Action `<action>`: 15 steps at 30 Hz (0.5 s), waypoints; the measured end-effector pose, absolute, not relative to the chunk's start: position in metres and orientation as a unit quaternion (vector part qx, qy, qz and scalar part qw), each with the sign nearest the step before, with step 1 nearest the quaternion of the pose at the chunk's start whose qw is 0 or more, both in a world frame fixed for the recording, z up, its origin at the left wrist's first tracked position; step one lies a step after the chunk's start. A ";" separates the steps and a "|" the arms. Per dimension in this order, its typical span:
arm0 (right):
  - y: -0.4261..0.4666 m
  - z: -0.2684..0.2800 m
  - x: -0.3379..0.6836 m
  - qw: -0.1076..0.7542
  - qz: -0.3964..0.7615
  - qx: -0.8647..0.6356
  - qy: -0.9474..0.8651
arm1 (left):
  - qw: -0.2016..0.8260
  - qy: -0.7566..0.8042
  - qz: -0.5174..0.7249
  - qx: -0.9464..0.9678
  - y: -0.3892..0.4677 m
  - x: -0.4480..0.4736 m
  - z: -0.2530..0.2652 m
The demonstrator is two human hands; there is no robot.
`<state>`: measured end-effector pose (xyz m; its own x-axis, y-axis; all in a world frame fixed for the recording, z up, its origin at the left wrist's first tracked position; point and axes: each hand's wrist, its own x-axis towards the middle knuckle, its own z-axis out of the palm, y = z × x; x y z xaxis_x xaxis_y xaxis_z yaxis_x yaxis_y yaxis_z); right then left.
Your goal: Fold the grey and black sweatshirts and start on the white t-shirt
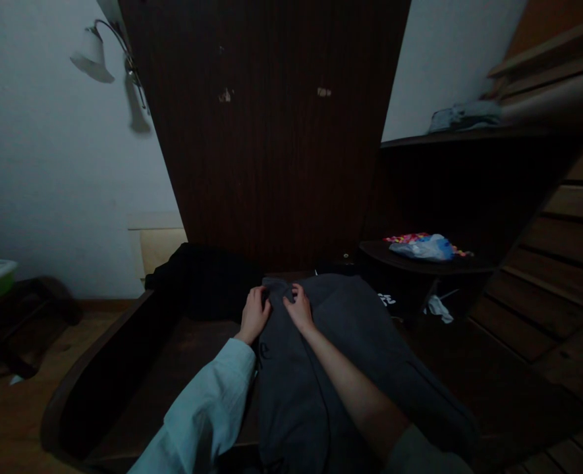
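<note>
A pair of dark grey trousers [350, 329] lies spread over a dark wooden surface in front of me, its legs running towards me and to the right. At its far upper edge, my left hand [255, 315] has its fingers curled on the cloth at the left corner. Close beside it, my right hand [299, 309] pinches the same edge, bunching the fabric a little between the two hands. Part of the trousers is hidden under my right forearm. Black cloth [207, 280] is heaped just left of and behind my left hand.
A dark wooden panel [271, 151] rises behind the trousers. To the right, a corner shelf [479, 264] holds a plastic bag [424, 247]; folded cloth [464, 116] lies on its top. A raised curved edge [98, 365] bounds the left side. A wall lamp [92, 56] hangs upper left.
</note>
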<state>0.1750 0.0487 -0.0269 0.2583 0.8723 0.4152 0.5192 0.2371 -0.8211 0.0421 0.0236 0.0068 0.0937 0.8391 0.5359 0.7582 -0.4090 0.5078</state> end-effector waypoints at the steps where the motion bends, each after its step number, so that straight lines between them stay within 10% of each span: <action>1: 0.048 -0.027 0.176 0.527 0.155 -0.602 -0.580 | 0.056 0.567 0.407 0.713 0.027 0.042 0.002; 15: 0.046 -0.027 0.180 0.471 0.145 -0.565 -0.662 | 0.180 0.551 0.480 0.659 0.027 0.035 -0.016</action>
